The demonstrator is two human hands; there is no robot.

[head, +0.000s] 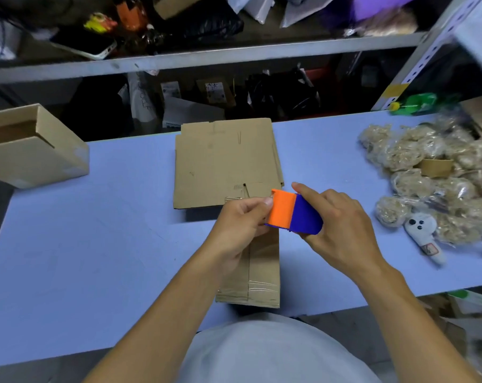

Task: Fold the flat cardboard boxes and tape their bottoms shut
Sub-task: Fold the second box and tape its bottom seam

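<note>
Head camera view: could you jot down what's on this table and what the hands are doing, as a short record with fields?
surface: blue table
right hand: grips the orange and blue tape dispenser
left hand: pinches at the dispenser's orange end
under the hands: folded cardboard box, clear tape near its close end
behind it: flat cardboard box
far left: open cardboard box
right side: bagged plush toys

Even, soft light; dim shelves (206, 55); blurred, warped right edge.
</note>
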